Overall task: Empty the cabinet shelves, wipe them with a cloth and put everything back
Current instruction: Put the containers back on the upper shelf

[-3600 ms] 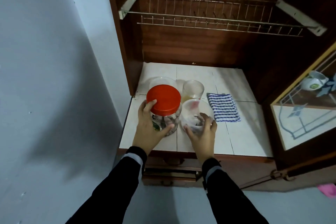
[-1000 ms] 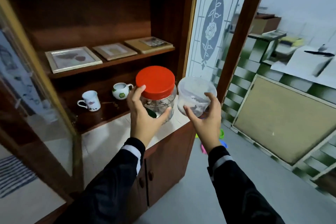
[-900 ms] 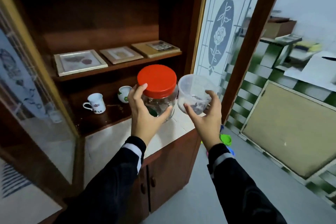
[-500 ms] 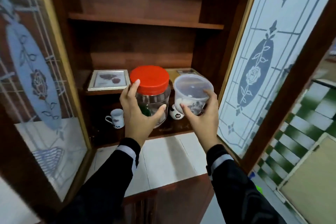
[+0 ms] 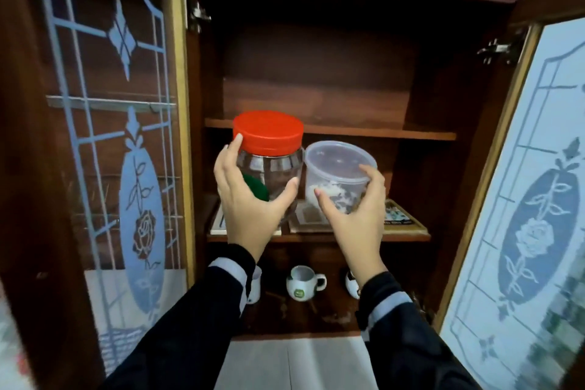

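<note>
Below, framed pictures (image 5: 399,218) and white mugs (image 5: 302,286) are sitting shelved; left grip (image 5: 250,209) is clasping red-lidded clear jar (image 5: 269,161), right grip (image 5: 354,220) clasping translucent lidded tub (image 5: 338,166).

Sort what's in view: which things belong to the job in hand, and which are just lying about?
In hand: red-lidded jar, held by the left hand; clear plastic tub, held by the right hand; upper shelf behind them.
Lying about: framed pictures on the middle shelf; mugs on the bottom shelf; open glass doors.

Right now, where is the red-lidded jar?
Head view, centre-left: the left hand grips the jar in front of the upper shelf, beside the tub.
</note>
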Action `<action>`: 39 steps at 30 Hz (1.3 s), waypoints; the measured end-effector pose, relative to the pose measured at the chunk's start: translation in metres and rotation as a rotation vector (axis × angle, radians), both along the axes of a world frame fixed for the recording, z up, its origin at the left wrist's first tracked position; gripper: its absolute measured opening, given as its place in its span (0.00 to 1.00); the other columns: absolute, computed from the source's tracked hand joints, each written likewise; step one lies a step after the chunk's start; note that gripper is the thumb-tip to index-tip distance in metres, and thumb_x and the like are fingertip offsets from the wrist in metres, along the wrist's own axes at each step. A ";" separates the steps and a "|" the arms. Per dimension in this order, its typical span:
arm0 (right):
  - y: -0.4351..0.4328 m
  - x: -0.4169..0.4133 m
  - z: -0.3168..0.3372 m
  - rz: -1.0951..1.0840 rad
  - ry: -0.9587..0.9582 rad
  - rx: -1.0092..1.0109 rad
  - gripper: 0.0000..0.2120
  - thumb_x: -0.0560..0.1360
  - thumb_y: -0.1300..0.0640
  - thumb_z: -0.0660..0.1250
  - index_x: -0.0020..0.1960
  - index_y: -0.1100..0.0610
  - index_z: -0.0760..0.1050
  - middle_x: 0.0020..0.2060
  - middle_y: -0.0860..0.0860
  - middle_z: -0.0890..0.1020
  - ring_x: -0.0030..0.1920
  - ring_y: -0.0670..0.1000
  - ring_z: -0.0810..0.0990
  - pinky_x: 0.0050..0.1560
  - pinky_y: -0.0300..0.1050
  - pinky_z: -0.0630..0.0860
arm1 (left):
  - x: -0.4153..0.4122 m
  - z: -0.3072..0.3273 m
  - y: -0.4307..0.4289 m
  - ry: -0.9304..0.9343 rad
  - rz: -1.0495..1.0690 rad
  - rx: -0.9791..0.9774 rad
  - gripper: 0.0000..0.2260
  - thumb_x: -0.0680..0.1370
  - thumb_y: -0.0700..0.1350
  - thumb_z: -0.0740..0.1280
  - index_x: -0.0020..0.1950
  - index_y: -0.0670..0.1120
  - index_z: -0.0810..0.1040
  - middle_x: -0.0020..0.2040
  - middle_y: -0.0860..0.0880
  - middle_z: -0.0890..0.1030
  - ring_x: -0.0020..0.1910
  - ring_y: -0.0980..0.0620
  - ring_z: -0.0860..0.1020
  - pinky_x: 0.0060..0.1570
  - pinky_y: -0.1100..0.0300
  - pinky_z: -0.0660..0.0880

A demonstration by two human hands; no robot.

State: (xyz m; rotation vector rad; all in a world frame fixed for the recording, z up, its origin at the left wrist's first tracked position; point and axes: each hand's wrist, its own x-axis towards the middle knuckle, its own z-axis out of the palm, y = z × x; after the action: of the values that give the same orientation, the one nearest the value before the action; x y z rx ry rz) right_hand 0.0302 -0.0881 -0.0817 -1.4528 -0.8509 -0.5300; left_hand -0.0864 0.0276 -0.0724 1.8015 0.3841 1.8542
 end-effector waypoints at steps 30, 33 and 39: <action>0.129 0.094 0.154 0.028 -0.064 0.002 0.37 0.68 0.38 0.75 0.69 0.42 0.59 0.61 0.50 0.73 0.62 0.54 0.73 0.58 0.54 0.75 | 0.066 0.157 0.105 -0.063 0.222 0.072 0.43 0.68 0.57 0.77 0.78 0.54 0.59 0.73 0.47 0.66 0.73 0.49 0.65 0.72 0.44 0.64; 0.139 0.104 0.155 0.036 -0.056 -0.023 0.37 0.68 0.38 0.75 0.69 0.42 0.59 0.60 0.50 0.73 0.62 0.54 0.74 0.57 0.53 0.75 | 0.076 0.159 0.115 -0.042 0.247 0.059 0.43 0.68 0.57 0.77 0.78 0.55 0.59 0.74 0.47 0.66 0.73 0.47 0.65 0.71 0.43 0.65; 0.152 0.115 0.154 0.054 -0.039 -0.098 0.38 0.68 0.38 0.75 0.70 0.43 0.58 0.63 0.52 0.74 0.63 0.55 0.73 0.56 0.51 0.75 | 0.089 0.162 0.131 -0.035 0.298 -0.016 0.44 0.67 0.59 0.77 0.78 0.56 0.58 0.74 0.45 0.66 0.72 0.45 0.65 0.71 0.46 0.62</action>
State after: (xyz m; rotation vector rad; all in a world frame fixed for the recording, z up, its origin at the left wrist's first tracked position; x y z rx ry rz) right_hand 0.1453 0.0642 0.0721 -1.5085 -0.9558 -0.4821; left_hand 0.0028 0.1582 0.0894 1.7756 0.6844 2.0702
